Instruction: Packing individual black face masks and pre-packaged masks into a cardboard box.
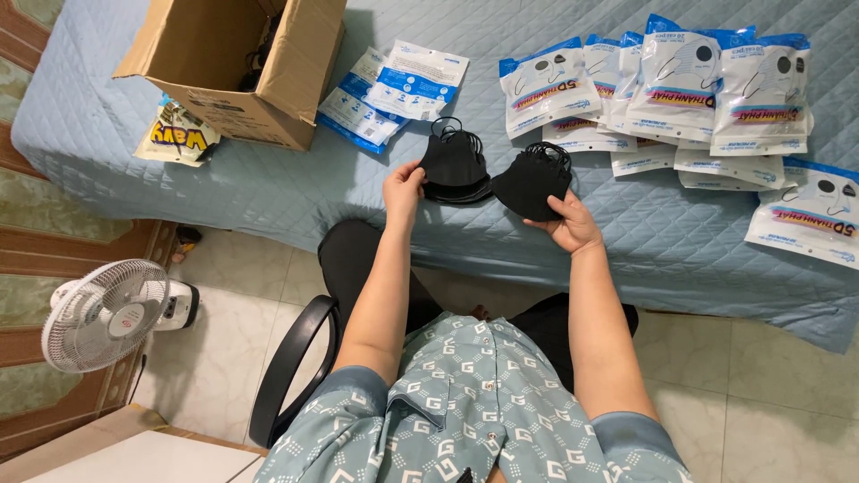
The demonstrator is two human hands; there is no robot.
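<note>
My left hand (403, 190) grips a stack of black face masks (454, 166) by its left edge, just above the pale blue quilted mattress (268, 188). My right hand (567, 222) holds a second bunch of black masks (533, 182) from below, thumb on its lower edge. The two bunches sit side by side, almost touching, with their ear loops pointing away from me.
An open cardboard box (237, 63) stands at the far left of the mattress, with flat empty pouches (394, 89) beside it. Several filled mask packets (680, 89) lie at the right. A white fan (107, 313) stands on the tiled floor at left.
</note>
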